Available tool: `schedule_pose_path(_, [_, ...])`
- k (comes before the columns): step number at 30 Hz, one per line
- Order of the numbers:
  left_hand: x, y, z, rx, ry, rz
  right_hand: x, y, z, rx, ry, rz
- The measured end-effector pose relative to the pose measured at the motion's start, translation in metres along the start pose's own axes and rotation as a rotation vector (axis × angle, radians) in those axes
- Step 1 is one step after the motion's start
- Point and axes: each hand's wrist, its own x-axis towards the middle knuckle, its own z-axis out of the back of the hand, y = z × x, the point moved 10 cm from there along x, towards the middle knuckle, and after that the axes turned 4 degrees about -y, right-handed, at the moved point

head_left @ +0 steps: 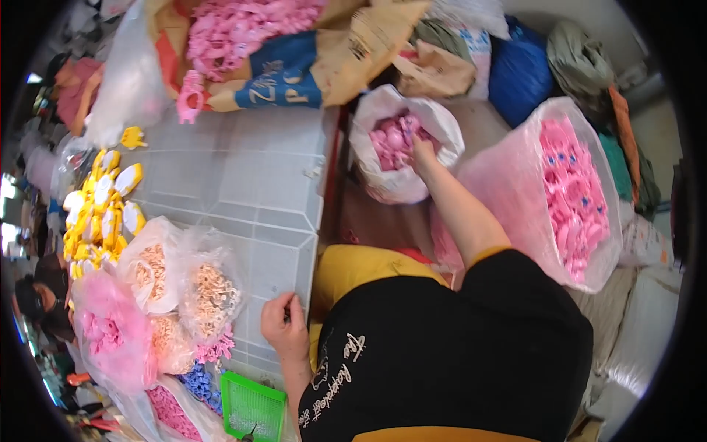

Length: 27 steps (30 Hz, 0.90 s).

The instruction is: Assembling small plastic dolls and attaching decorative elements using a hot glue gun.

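Note:
My right hand reaches down into a white woven bag that holds pink plastic parts. Its fingers are among the parts and mostly hidden, so their grip does not show. My left hand rests at the edge of the grey table, fingers curled closed. Whatever it may hold is hidden inside the fingers. To the right of the white bag, a large pink translucent bag lies open with many pink parts in it.
At the far side lies a big brown paper sack of pink pieces. Yellow-and-white parts are piled on the left. Nearer are clear bags of beige pieces, blue pieces and a green basket. A blue sack stands back right.

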Motion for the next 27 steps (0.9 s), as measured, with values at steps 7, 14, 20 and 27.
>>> schedule_pose_path(7, [0.007, 0.0, 0.007, -0.076, 0.056, 0.076, -0.168, 0.144, -0.087, -0.3, -0.207, 1.102])
schedule_pose_path(14, [-0.019, -0.007, 0.013, -0.324, 0.216, 0.229, -0.371, 0.21, -0.272, -0.324, 0.563, 1.395])
schedule_pose_path(20, [-0.043, -0.016, 0.02, -0.239, 0.219, 0.176, -0.464, 0.145, -0.411, -0.91, 0.637, 2.3])
schedule_pose_path(27, [-0.045, -0.008, 0.045, -0.168, 0.166, 0.159, -0.409, 0.121, -0.499, -1.771, 0.804, 2.14])
